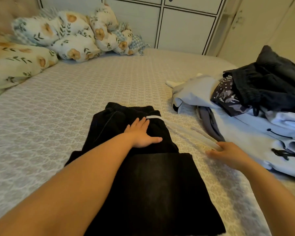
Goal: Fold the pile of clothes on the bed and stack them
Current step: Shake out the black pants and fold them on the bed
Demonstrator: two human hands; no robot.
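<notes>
Black trousers (pixel 143 176): matt, soft cloth, slightly fuzzy. White drawstring (pixel 182 128): smooth woven cord. Bed (pixel 49 116) cover: pale quilted cloth with a raised pattern. Pile of clothes (pixel 245 108) at right edge: smooth pale fabric, dark knit. Pillows (pixel 61 36): printed cotton-like cloth.

Two bare forearms entering from the lower edge, no sleeves visible up to the frame border; left hand (pixel 141 133) bare, no ring, watch or bracelet seen; right hand (pixel 228 153) bare too, wrist unadorned, fingers partly blurred
</notes>
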